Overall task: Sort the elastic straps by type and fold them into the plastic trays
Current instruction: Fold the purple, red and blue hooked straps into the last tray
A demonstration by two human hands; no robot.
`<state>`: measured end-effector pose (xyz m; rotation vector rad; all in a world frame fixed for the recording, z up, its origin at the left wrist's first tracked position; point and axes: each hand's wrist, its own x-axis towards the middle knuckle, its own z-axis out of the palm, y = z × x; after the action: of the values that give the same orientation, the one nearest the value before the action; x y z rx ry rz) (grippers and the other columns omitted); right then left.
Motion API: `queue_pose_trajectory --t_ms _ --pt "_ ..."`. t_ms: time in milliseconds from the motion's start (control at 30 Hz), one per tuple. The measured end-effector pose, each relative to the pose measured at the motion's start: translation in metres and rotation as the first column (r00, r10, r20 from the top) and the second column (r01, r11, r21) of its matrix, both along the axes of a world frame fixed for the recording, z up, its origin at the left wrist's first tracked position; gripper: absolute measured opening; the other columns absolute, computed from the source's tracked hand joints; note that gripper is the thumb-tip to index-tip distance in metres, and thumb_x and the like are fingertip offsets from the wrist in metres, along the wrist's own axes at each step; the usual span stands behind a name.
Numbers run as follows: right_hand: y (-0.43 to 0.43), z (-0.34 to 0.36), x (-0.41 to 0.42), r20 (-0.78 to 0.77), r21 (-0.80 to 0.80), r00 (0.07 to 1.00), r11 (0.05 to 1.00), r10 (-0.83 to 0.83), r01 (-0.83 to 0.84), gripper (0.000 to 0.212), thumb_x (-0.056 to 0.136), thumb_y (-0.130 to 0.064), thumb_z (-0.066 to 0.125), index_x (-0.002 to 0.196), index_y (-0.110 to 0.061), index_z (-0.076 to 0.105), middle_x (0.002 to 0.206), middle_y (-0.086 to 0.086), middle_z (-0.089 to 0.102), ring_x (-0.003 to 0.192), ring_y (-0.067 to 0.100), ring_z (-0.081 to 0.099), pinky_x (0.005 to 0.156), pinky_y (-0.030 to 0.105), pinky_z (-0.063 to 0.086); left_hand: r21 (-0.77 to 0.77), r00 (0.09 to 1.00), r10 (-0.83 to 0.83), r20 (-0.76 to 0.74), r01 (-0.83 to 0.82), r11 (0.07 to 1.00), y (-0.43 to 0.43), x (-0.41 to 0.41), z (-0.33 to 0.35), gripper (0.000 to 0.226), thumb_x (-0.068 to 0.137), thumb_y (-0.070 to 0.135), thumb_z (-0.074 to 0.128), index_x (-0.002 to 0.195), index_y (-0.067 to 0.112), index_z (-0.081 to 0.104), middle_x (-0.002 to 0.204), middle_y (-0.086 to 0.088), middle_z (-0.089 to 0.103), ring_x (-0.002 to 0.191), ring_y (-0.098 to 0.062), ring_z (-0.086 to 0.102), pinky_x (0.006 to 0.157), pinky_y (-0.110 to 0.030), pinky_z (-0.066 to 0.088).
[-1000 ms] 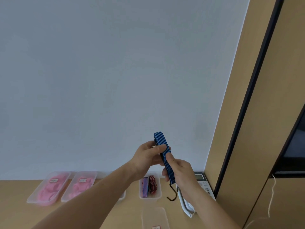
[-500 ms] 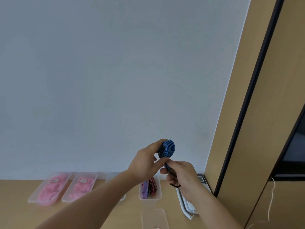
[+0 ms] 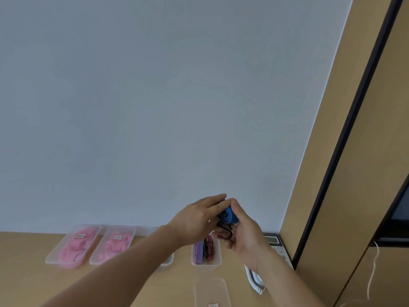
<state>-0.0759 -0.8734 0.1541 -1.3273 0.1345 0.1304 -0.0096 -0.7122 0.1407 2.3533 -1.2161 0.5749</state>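
I see the left hand and right hand both pinching one rolled blue strap, raised above the tray of two straps, two pink-filled trays left of it, one phone right of it.

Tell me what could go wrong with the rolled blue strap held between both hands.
The blue strap is elastic and coiled; if the left hand or right hand loosens, it may spring open.
Its black hook hangs by the right palm and could snag a finger.
The tray beneath already holds two straps, so the roll might not fit.
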Motion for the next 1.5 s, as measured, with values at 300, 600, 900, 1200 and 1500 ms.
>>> queue_pose_trajectory --t_ms 300,600,900,1200,1500 --pt "0.006 0.000 0.008 0.105 -0.360 0.978 0.924 0.178 -0.130 0.026 0.092 -0.030 0.065 0.114 -0.017 0.071 0.106 0.010 0.073 0.087 0.024 0.071 0.063 0.025 0.040 -0.420 0.729 -0.148 -0.669 -0.206 0.884 0.024 0.008 0.018 0.056 0.095 0.013 0.059 0.147 0.022 0.041 0.141 0.007 0.053 0.119 -0.005 0.056 0.093 -0.013 0.047" --pt "0.021 -0.010 0.026 0.138 -0.798 0.943 0.598 0.304 -0.076 0.050 0.080 -0.017 0.078 0.108 -0.054 0.057 0.101 -0.024 0.072 0.098 -0.003 0.065 0.096 0.028 0.050 0.111 0.730 0.098 -0.676 -0.030 0.993 0.057 0.028 0.022 0.064 0.079 0.028 0.078 0.136 0.026 0.051 0.124 0.009 0.061 0.108 -0.010 0.058 0.095 -0.021 0.046" --pt "0.011 -0.042 0.051 0.073 -0.925 0.944 0.375 0.323 -0.057 0.028 0.088 -0.035 0.059 0.111 -0.048 0.068 0.082 -0.006 0.069 0.076 0.010 0.057 0.068 0.025 0.042 0.051 0.809 0.066 -0.584 -0.044 0.998 0.048 0.042 -0.037 0.041 0.074 0.032 0.075 0.111 0.031 0.058 0.097 0.013 0.067 0.087 -0.009 0.063 0.078 -0.032 0.054" --pt "-0.020 -0.091 0.127 -0.060 -0.941 0.908 0.281 0.414 -0.190 0.039 0.095 -0.012 0.054 0.124 -0.036 0.066 0.069 -0.023 0.059 0.056 -0.012 0.051 0.056 0.009 0.036 0.117 0.809 0.250 -0.532 -0.222 0.968 0.014 0.076 -0.102 0.043 0.078 0.038 0.070 0.117 0.029 0.055 0.109 0.010 0.061 0.096 -0.012 0.059 0.072 -0.024 0.041" --pt "-0.056 -0.169 0.203 -0.226 -0.920 0.708 0.093 0.670 -0.381 0.038 0.095 -0.010 0.052 0.116 -0.036 0.069 0.094 -0.009 0.069 0.085 0.012 0.062 0.072 0.025 0.049 0.301 0.657 0.385 -0.648 -0.244 0.922 -0.016 0.107 -0.162 0.044 0.087 0.032 0.064 0.129 0.025 0.052 0.119 0.005 0.062 0.103 -0.017 0.057 0.079 -0.026 0.043"
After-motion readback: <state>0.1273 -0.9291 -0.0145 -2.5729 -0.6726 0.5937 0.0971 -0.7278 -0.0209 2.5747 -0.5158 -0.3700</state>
